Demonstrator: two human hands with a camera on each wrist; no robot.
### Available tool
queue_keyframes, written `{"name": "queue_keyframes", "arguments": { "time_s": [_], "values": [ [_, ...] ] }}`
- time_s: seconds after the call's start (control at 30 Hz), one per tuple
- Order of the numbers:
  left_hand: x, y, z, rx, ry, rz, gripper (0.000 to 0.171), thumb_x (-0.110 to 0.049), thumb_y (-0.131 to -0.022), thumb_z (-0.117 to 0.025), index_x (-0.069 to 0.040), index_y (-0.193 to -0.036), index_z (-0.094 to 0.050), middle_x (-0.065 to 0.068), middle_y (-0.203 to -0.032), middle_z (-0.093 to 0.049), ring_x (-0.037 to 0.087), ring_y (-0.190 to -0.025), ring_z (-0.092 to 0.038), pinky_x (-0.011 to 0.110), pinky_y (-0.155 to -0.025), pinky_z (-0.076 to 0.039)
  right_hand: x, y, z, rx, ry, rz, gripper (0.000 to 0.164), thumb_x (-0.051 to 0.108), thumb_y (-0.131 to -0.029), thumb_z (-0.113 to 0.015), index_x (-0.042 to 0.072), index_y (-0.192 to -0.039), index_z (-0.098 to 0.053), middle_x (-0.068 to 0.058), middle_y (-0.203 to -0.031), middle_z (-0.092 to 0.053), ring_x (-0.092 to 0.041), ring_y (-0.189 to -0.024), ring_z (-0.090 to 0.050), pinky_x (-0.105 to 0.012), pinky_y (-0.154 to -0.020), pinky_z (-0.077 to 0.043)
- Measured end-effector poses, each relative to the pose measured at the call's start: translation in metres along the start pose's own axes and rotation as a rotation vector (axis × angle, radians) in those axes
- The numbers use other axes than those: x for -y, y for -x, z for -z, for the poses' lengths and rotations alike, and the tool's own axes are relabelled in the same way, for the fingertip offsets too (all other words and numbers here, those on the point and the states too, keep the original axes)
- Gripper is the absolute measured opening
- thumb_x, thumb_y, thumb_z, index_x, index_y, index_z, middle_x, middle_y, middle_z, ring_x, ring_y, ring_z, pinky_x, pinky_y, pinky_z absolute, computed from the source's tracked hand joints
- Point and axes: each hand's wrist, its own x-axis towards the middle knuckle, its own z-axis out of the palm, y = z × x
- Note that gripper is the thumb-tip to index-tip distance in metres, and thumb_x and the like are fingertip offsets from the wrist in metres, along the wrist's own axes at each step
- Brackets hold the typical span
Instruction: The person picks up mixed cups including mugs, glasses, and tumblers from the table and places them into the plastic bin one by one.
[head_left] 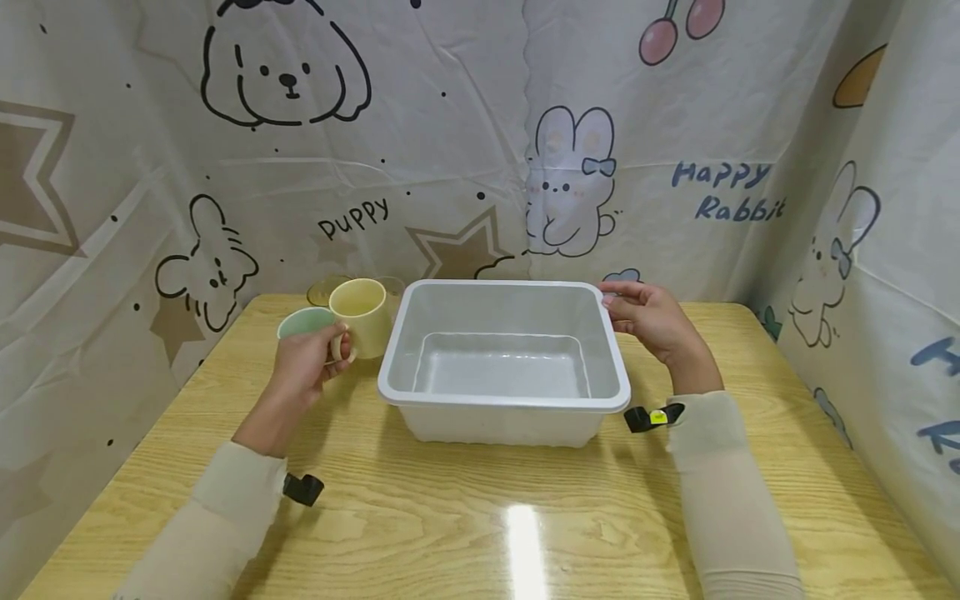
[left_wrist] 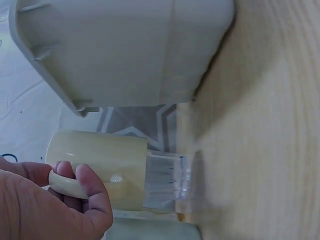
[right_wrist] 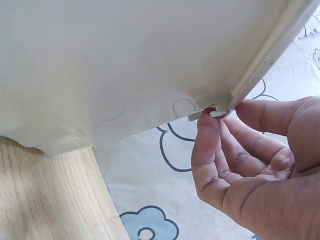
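Observation:
My left hand (head_left: 306, 362) grips the handle of a pale yellow mug (head_left: 363, 321), fingers curled through it. The mug is upright, and in the left wrist view its base (left_wrist: 137, 172) stands off the wooden tabletop. A light green mug (head_left: 306, 320) is just left of it, partly covered by my hand. To the right is a white rectangular plastic basin (head_left: 498, 402) with nothing inside. My right hand (head_left: 656, 325) holds the basin's rim at the far right corner; in the right wrist view thumb and fingers pinch the rim's edge (right_wrist: 220, 112).
Clear glassware (left_wrist: 165, 175) stands behind the yellow mug, and an amber glass rim (head_left: 322, 290) shows behind the green one. A printed cloth (head_left: 450, 150) hangs around the back and sides of the wooden table (head_left: 420, 533).

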Motion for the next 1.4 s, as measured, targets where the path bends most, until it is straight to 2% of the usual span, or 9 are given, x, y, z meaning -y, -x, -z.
{"name": "queue_keyframes", "arguments": {
  "time_s": [0.27,0.47,0.9,1.13,1.4],
  "values": [
    [-0.017,0.003,-0.002,-0.002,0.037,-0.046,0.019,-0.015,-0.102,-0.061,0.001,-0.092,-0.065,0.0,-0.073,-0.065,0.008,-0.063,-0.059,0.021,-0.056,-0.054,0.001,0.0,-0.001,-0.002,-0.014,-0.005,0.042,0.013,-0.105,-0.059,-0.006,-0.142,-0.053,-0.002,-0.115,-0.066,-0.013,-0.092,-0.067,-0.026,-0.082,-0.058],
    [-0.03,0.005,-0.004,0.007,0.045,-0.055,0.022,-0.015,-0.101,-0.062,-0.001,-0.086,-0.069,0.001,-0.075,-0.066,0.01,-0.067,-0.06,0.022,-0.06,-0.055,0.001,0.0,-0.001,0.001,-0.004,-0.009,0.043,0.015,-0.105,-0.06,-0.005,-0.142,-0.053,-0.003,-0.117,-0.066,-0.013,-0.094,-0.067,-0.027,-0.084,-0.058],
    [-0.063,0.006,-0.021,0.02,-0.006,-0.133,0.023,-0.015,-0.1,-0.063,0.005,-0.089,-0.068,0.003,-0.072,-0.065,0.012,-0.066,-0.057,0.022,-0.058,-0.053,0.0,0.001,0.0,0.003,-0.003,-0.007,0.042,0.014,-0.105,-0.059,-0.004,-0.142,-0.053,-0.005,-0.118,-0.066,-0.013,-0.095,-0.067,-0.027,-0.084,-0.058],
    [-0.078,0.009,-0.027,0.037,-0.007,-0.152,0.025,-0.017,-0.101,-0.063,0.004,-0.089,-0.069,0.004,-0.075,-0.065,0.014,-0.069,-0.057,0.022,-0.06,-0.052,0.001,0.0,0.0,0.004,0.005,-0.004,0.042,0.015,-0.105,-0.059,-0.004,-0.142,-0.053,-0.007,-0.119,-0.066,-0.014,-0.093,-0.068,-0.027,-0.084,-0.058],
    [-0.096,0.013,-0.041,0.05,-0.099,-0.18,0.031,-0.023,-0.101,-0.063,0.004,-0.087,-0.068,0.004,-0.073,-0.063,0.017,-0.074,-0.056,0.024,-0.064,-0.052,0.001,0.001,0.0,0.007,0.003,0.002,0.043,0.015,-0.105,-0.058,-0.005,-0.143,-0.052,-0.004,-0.117,-0.066,-0.013,-0.093,-0.068,-0.027,-0.084,-0.058]
  ]
}}
